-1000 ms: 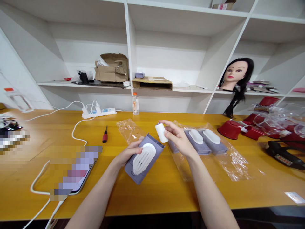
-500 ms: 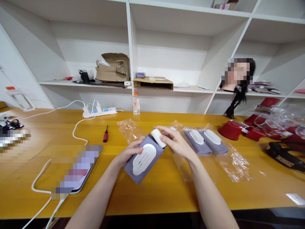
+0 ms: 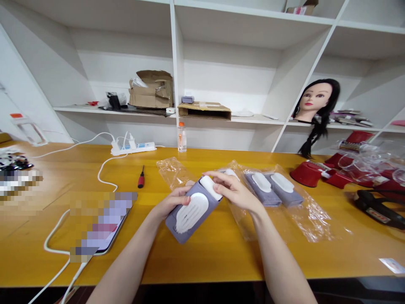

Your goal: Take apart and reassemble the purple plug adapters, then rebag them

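Tilted above the table is a grey-purple box-shaped case [image 3: 173, 223] with a white oval, ribbed panel [image 3: 191, 212] on its front. My left hand [image 3: 177, 200] is closed around its left side, thumb on the front edge. At the upper right end of the case sits a white rounded piece [image 3: 210, 186], partly inside the opening. My right hand [image 3: 232, 188] pinches this piece, thumb on its face and fingers behind. Right of my hands, similar cases with white oval tops, a middle one [image 3: 262, 190] and a right one [image 3: 285, 190], lie on clear plastic; another is partly hidden behind my right hand.
A red-handled screwdriver [image 3: 141, 178] and a cabled phone [image 3: 109, 230] lie to the left. Behind stand a power strip [image 3: 136, 148] and a small orange-capped bottle [image 3: 182, 138]. Red-based items [image 3: 305, 173] and a black tool [image 3: 375, 209] lie right. Shelves hold cardboard boxes and a mannequin head [image 3: 316, 99].
The white piece has turned and now lines up with the end of the case, seated across its opening. My right hand has shifted slightly right and down with it; my left hand keeps its hold.
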A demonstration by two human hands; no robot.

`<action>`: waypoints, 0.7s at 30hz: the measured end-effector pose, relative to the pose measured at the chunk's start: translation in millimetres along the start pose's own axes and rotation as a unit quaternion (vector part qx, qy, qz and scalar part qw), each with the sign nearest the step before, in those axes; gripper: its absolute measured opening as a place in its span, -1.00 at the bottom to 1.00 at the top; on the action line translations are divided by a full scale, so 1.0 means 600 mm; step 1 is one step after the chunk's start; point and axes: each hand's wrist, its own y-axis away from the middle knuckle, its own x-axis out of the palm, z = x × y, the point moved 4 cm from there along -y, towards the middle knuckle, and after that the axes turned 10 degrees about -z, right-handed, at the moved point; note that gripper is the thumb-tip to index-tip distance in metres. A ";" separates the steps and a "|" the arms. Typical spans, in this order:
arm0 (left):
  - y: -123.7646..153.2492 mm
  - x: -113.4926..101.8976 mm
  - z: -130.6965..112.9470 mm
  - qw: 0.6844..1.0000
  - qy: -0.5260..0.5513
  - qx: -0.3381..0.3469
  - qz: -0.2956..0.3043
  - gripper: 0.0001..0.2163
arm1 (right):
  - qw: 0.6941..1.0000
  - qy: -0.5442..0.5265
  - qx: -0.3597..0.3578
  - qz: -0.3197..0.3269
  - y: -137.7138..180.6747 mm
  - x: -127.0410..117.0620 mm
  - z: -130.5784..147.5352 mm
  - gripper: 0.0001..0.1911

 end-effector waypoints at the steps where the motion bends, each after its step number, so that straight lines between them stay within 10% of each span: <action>1: 0.000 0.000 0.000 1.000 -0.002 0.001 0.000 -0.60 | 1.000 0.000 -0.003 0.002 0.000 -0.001 0.000 -0.63; 21: -0.002 0.006 -0.007 0.997 -0.064 0.026 -0.035 -0.64 | 0.993 0.114 -0.030 0.015 0.004 -0.013 0.001 -0.54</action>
